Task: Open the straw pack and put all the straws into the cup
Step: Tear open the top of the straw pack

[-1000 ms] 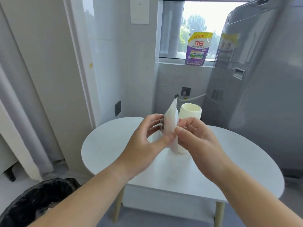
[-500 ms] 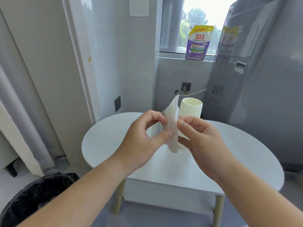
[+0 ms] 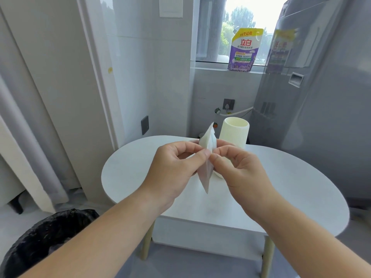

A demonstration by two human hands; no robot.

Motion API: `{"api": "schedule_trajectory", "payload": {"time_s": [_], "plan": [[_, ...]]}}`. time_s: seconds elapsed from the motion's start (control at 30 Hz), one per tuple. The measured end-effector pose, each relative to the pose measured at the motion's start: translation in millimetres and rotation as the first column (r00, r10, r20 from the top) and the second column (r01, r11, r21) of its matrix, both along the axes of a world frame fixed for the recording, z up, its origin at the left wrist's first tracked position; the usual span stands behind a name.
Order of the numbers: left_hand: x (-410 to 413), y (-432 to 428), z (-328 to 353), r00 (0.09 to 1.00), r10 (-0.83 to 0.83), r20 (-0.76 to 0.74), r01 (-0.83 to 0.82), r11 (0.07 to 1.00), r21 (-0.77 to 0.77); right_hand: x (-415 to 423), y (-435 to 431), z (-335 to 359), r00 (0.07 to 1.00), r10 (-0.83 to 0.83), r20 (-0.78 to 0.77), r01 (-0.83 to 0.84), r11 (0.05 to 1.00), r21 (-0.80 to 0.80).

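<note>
Your left hand (image 3: 172, 167) and right hand (image 3: 241, 169) each pinch the thin white plastic straw pack (image 3: 207, 155), held upright between them; the ribbed cream cup (image 3: 234, 133) stands just beyond, far right.

2 hands (image 3: 170, 169) (image 3: 243, 173), 1 straw pack (image 3: 208, 139), 1 cup (image 3: 234, 134), 1 table (image 3: 291, 187).

cup (image 3: 234, 133): base hidden behind right hand (image 3: 239, 169) and straw pack (image 3: 209, 139) | straw pack: contents too blurred to tell, middle covered by left hand (image 3: 170, 169) | black bin (image 3: 40, 239): cut off by lower left picture edge
</note>
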State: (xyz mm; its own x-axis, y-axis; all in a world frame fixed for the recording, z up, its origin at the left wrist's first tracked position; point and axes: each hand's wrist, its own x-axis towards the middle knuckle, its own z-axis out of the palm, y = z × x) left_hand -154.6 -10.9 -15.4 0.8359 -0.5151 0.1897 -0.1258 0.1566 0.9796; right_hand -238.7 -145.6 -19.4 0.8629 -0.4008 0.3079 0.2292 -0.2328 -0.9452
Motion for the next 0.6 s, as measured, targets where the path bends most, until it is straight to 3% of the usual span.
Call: {"api": "schedule_trajectory", "payload": {"time_s": [0.33,0.6], "plan": [[7,7,0,0.996,-0.091,-0.024,0.091,0.996,0.007,0,1,-1,0.999,0.012,0.031,-0.010,0.998,-0.060],[11,2,-7,0.992,-0.010,0.122,0.002,0.998,0.068,5,3,-3,0.999,-0.026,0.042,0.029,0.998,-0.061]]}}
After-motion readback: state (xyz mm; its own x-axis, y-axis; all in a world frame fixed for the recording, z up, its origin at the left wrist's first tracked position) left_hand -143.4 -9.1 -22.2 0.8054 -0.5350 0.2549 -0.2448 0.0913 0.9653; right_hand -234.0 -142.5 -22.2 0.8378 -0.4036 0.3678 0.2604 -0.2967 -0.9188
